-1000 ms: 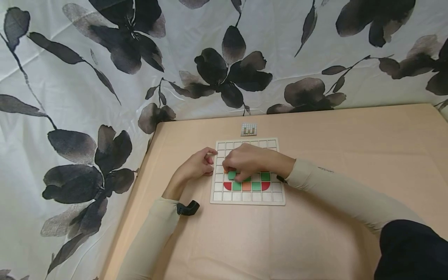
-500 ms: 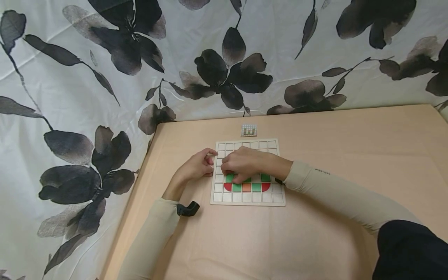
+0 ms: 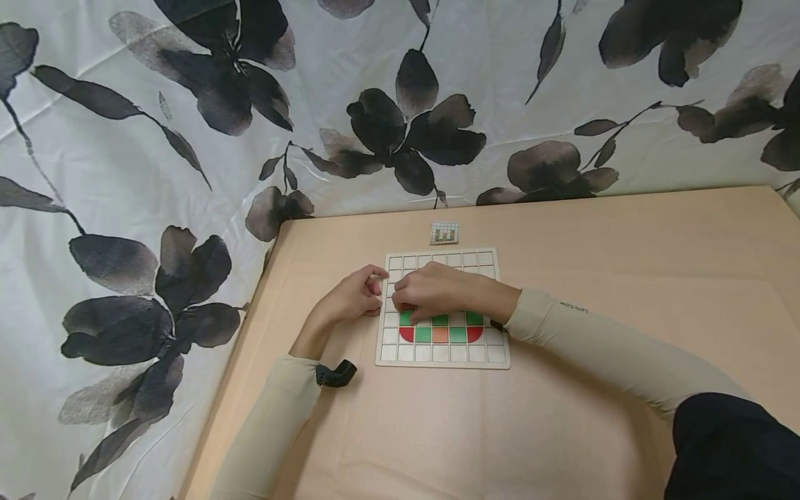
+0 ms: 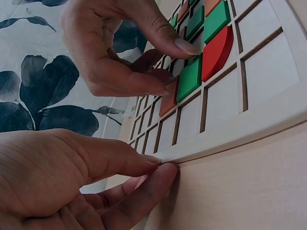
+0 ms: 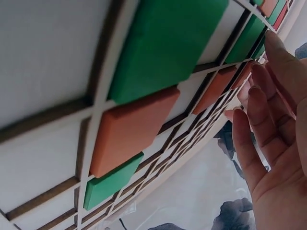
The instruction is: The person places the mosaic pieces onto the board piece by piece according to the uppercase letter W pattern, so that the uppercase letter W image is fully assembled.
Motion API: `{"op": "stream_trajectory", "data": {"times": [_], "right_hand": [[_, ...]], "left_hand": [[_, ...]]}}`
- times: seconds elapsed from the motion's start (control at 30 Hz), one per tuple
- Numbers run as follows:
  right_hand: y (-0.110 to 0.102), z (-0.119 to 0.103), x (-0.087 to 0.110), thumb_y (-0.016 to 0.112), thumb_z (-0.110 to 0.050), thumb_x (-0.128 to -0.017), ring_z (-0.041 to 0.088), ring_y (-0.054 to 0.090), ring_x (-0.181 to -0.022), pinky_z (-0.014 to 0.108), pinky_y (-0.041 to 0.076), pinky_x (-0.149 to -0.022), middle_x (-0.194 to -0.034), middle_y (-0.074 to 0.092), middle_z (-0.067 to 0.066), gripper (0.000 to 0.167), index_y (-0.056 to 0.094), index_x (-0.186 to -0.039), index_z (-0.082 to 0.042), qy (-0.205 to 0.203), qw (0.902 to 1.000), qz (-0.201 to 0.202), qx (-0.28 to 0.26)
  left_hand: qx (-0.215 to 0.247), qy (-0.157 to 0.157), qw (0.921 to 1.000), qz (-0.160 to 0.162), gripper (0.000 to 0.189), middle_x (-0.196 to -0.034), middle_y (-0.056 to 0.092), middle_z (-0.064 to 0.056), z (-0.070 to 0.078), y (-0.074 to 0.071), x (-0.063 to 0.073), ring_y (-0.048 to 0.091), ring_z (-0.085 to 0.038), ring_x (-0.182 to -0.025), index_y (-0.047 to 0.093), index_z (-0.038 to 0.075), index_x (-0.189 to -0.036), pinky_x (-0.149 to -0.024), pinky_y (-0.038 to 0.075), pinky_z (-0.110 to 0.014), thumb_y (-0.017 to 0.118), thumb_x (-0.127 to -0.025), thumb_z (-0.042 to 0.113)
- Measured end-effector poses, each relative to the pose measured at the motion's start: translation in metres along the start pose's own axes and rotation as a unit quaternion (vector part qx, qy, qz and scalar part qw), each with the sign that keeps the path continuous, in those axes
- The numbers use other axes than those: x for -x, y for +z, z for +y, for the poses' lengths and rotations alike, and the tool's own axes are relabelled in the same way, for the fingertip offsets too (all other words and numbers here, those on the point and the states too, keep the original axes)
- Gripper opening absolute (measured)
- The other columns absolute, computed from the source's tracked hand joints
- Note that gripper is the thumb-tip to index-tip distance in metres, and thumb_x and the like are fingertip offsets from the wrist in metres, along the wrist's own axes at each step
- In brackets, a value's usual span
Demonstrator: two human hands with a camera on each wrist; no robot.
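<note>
A white grid board with shallow square cells lies on the table. Thumb and forefinger of my left hand pinch its left edge. Over the board's middle is my right hand, thumb and fingers apart. In the left wrist view its thumb tip is at the corner of a green square tile, seated in a cell. One fingertip overlaps an orange tile beside it. A red rounded tile adjoins the green one. Part of the tile pattern is hidden beneath the right hand.
A small card with a printed grid lies behind the board. Light wooden table surrounds the board. A white curtain with dark flowers hangs at the back and left.
The green tile that was tilted under my right fingers now lies flat in its cell at the pattern's left. My right hand has shifted slightly left; my left hand stays put.
</note>
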State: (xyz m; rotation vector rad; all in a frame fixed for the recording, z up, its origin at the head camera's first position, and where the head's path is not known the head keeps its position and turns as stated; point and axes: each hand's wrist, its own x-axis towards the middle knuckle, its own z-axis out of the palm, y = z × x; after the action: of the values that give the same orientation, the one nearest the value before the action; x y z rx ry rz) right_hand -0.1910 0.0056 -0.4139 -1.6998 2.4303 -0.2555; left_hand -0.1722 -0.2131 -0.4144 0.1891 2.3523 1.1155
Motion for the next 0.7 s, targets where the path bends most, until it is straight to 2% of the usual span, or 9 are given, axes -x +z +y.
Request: {"op": "stream_trajectory", "data": {"times": [0.17,0.3,0.53,0.7], "right_hand": [[0.000,0.002,0.002,0.079,-0.036,-0.089,0.007,0.054,-0.074,0.025,0.046,-0.061,-0.087,0.058,-0.009,0.018,0.071,-0.099,-0.022,0.009,0.9999,0.000,-0.012],[-0.005,0.007,0.009,0.078,-0.031,-0.090,0.006,0.055,-0.077,0.027,0.048,-0.068,-0.095,0.063,-0.011,0.018,0.073,-0.104,-0.022,0.026,0.9967,-0.004,-0.077],[-0.012,0.019,0.029,0.080,-0.027,-0.088,0.010,0.058,-0.082,0.027,0.049,-0.073,-0.093,0.066,-0.010,0.029,0.072,-0.115,-0.019,0.039,0.9729,-0.017,-0.227],[-0.014,0.025,0.046,0.079,-0.020,-0.089,0.009,0.061,-0.083,0.028,0.053,-0.077,-0.089,0.067,-0.012,0.031,0.071,-0.118,-0.015,0.048,0.9587,-0.024,-0.279]], "left_hand": [[-0.001,0.001,1.0000,0.000,0.053,-0.099,0.052,-0.015,0.000,0.000,0.000,0.055,-0.019,-0.077,0.048,0.002,-0.140,-0.070,0.056,-0.027,0.061,-0.091,-0.012],[-0.001,0.001,1.0000,0.001,0.053,-0.099,0.052,-0.015,-0.001,0.000,-0.001,0.055,-0.018,-0.077,0.048,0.002,-0.140,-0.070,0.056,-0.027,0.060,-0.091,-0.012],[0.004,-0.002,1.0000,0.002,0.054,-0.099,0.051,-0.014,-0.001,0.000,-0.001,0.055,-0.019,-0.078,0.047,0.002,-0.141,-0.070,0.056,-0.027,0.060,-0.091,-0.014],[0.000,-0.004,1.0000,0.001,0.054,-0.100,0.050,-0.014,-0.002,0.002,-0.002,0.055,-0.020,-0.080,0.046,0.003,-0.142,-0.070,0.057,-0.027,0.061,-0.092,-0.012]]}}
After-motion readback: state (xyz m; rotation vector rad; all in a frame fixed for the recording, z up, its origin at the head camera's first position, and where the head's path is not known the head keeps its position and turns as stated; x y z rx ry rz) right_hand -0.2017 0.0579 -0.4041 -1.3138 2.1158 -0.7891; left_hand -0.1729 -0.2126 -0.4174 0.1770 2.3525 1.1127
